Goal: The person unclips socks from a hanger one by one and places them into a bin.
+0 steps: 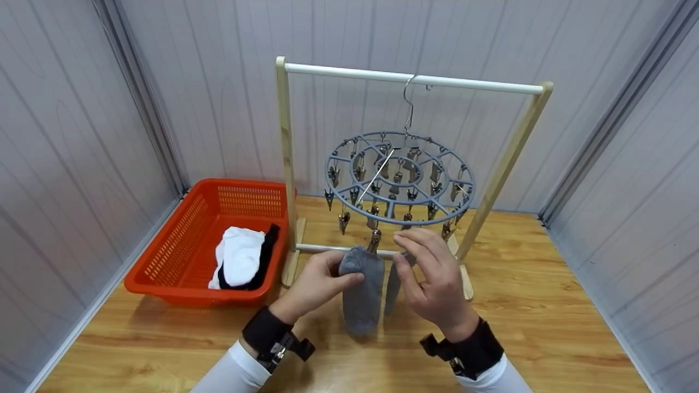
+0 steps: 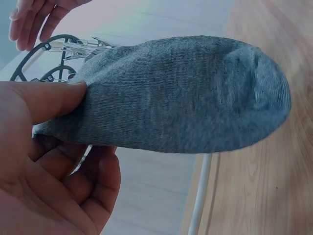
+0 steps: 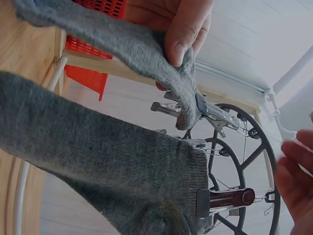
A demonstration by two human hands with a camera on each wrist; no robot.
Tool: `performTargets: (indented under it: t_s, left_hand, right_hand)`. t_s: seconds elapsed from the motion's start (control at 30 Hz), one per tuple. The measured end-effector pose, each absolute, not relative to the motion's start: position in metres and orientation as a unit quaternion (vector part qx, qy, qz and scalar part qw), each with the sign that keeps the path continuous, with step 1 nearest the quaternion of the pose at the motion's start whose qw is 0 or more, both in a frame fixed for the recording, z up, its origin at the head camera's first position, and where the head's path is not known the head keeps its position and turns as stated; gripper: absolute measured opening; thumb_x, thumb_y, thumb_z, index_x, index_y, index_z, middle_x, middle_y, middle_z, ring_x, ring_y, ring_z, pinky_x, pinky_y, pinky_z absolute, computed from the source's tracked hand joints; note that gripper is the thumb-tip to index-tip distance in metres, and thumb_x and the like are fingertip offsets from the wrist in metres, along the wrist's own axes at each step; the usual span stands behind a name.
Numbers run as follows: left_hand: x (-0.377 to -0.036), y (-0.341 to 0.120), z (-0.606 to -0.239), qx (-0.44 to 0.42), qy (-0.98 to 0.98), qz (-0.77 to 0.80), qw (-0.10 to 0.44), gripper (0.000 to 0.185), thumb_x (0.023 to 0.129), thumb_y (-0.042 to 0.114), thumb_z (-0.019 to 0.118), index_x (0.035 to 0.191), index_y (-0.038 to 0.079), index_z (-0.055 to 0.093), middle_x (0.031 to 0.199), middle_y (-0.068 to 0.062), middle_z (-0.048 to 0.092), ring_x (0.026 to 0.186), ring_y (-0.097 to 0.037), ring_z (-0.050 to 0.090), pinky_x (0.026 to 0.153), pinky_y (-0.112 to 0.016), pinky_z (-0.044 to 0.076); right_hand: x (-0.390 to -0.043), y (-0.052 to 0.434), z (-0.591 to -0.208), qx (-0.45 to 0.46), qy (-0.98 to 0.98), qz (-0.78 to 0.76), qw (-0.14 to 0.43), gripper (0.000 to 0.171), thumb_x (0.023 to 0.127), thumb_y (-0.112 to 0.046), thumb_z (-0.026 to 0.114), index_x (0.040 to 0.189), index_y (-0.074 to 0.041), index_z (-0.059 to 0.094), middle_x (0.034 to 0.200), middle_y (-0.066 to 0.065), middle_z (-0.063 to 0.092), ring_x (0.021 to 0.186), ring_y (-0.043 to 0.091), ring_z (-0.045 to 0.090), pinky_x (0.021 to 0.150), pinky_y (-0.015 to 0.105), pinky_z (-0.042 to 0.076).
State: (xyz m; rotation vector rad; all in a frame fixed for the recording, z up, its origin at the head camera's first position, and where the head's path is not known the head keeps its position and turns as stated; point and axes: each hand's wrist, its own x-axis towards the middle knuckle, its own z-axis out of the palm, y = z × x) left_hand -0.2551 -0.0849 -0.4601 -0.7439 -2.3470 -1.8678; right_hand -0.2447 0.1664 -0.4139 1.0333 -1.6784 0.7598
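Observation:
A round grey clip hanger (image 1: 401, 180) hangs by a hook from the white rod (image 1: 409, 78) of a wooden rack. Two grey socks hang from its front clips. My left hand (image 1: 352, 275) pinches the left sock (image 1: 363, 300) near its top, thumb in front; in the left wrist view the thumb (image 2: 63, 98) presses on that sock (image 2: 186, 93). My right hand (image 1: 401, 254) hovers by the clips with relaxed fingers (image 3: 298, 171), holding nothing. The second sock (image 1: 391, 295) hangs beside it, held by a dark clip (image 3: 225, 198).
An orange basket (image 1: 180, 245) stands at the left on the wooden table (image 1: 546, 305), holding white and black socks (image 1: 240, 262). Grey panelled walls enclose the table on three sides. The rack's feet and lower bar stand just behind my hands.

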Motion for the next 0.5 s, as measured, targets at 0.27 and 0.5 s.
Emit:
performTargets:
  t_s: [0.27, 0.5]
  left_hand:
    - [-0.251, -0.084, -0.457, -0.247, -0.751, -0.612, 0.016, 0.035, 0.101, 0.014, 0.084, 0.133, 0.001, 0.076, 0.120, -0.012, 0.079, 0.105, -0.021, 0.075, 0.091, -0.038, 0.064]
    - [-0.248, -0.082, -0.455, -0.264, -0.751, -0.605, 0.008, 0.030, 0.101, 0.016, 0.084, 0.127, 0.002, 0.077, 0.116, -0.009, 0.079, 0.101, -0.020, 0.074, 0.089, -0.036, 0.063]
  right_hand:
    - [-0.245, 0.165, -0.423, 0.389, -0.765, 0.300, 0.416, 0.034, 0.110, -0.019, 0.070, 0.139, 0.000, 0.073, 0.133, 0.014, 0.074, 0.122, 0.030, 0.071, 0.106, 0.039, 0.055]
    - [-0.247, 0.161, -0.430, 0.348, -0.804, 0.379, 0.299, 0.052, 0.109, -0.018, 0.075, 0.153, 0.003, 0.059, 0.140, 0.014, 0.072, 0.125, 0.028, 0.071, 0.105, 0.044, 0.059]
